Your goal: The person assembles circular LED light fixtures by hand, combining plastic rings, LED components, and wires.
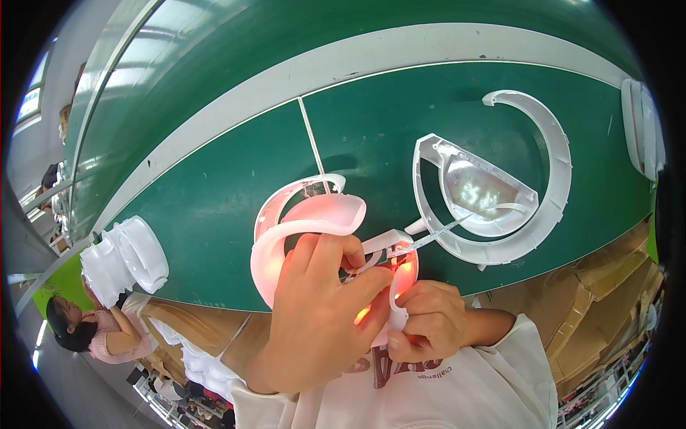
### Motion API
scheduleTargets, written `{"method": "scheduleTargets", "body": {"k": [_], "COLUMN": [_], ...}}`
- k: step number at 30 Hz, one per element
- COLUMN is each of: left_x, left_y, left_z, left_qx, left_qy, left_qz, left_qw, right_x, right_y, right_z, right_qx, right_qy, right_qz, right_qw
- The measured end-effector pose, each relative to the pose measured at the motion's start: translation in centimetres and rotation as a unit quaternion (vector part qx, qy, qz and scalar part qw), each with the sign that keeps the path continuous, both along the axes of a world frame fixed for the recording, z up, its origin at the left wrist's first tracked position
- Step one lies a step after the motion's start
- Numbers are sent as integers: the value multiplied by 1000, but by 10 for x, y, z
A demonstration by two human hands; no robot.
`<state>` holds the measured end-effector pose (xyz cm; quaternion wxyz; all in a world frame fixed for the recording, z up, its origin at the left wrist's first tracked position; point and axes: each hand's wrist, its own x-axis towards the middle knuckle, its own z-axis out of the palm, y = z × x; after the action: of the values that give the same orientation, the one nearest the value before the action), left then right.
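Note:
A curved white plastic lamp housing (268, 250) lies at the table's near edge, with red-orange light glowing inside it. My left hand (318, 314) reaches over it, its fingers closed and bent down into the lit opening. What its fingertips pinch, if anything, is hidden. My right hand (432, 322) is closed on the housing's near right rim (397, 307). Thin wires show between the hands. A narrow clear strip (436, 234) slants from the lit part up to the right, toward a large C-shaped white shell (559, 168) with a half-moon translucent panel (479, 187).
A green worktable (214, 193) has a pale raised back edge (321, 68). White plastic parts (136, 254) are stacked at the left, near a co-worker in pink (118, 332). More white parts (641, 129) stand at far right. Cardboard boxes (572, 304) sit below the right edge.

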<state>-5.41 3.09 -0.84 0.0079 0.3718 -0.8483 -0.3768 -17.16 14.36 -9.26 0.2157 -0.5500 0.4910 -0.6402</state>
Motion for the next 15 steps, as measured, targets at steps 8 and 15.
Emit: {"method": "scheduleTargets", "body": {"k": [8, 15], "left_x": [0, 2], "left_y": [19, 27], "left_z": [-1, -17], "left_qx": [-136, -126], "left_qy": [3, 103], "left_qz": [8, 94], "left_qw": [991, 982], "right_x": [0, -1], "right_y": [1, 0], "right_z": [5, 13], "right_qx": [19, 36], "right_qy": [-11, -11], "right_qz": [1, -1], "right_qw": [1000, 999]}}
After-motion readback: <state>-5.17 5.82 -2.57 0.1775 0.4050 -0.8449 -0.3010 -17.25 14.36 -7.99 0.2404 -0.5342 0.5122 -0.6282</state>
